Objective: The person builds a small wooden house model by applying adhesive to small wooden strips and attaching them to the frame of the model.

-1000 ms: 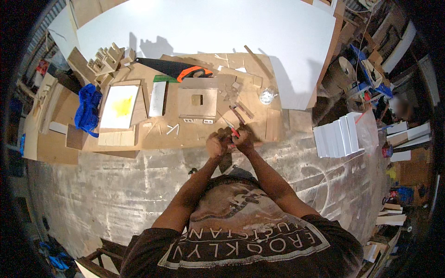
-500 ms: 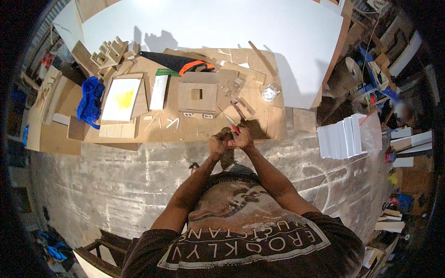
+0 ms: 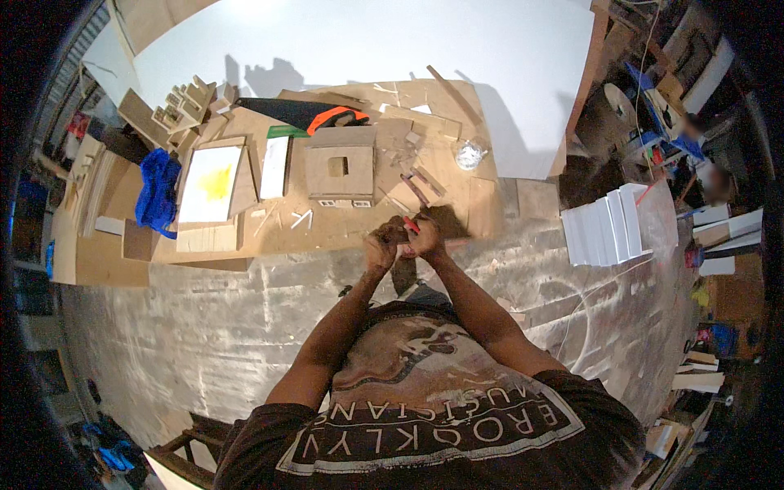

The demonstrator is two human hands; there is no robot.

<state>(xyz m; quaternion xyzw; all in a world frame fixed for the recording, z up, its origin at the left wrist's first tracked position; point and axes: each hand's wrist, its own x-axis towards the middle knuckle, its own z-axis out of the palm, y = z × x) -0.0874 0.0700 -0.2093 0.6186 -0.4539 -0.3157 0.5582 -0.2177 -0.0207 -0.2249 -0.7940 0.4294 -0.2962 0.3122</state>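
While I face the wooden worktable [image 3: 331, 234], a small cardboard house [image 3: 358, 159] sits ahead; my left hand [image 3: 381, 247] curls, its hold unclear; my right hand [image 3: 426, 238] grips a red tool [image 3: 412, 224] by the near edge; light, steady pressure probably suits it.

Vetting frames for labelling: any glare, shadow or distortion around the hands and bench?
Head view: glare at the top edge of the white board; head view: shadows on that board, a dark one beside the right hand; head view: fisheye bending, black rim; head view: red item too small to make out fully.
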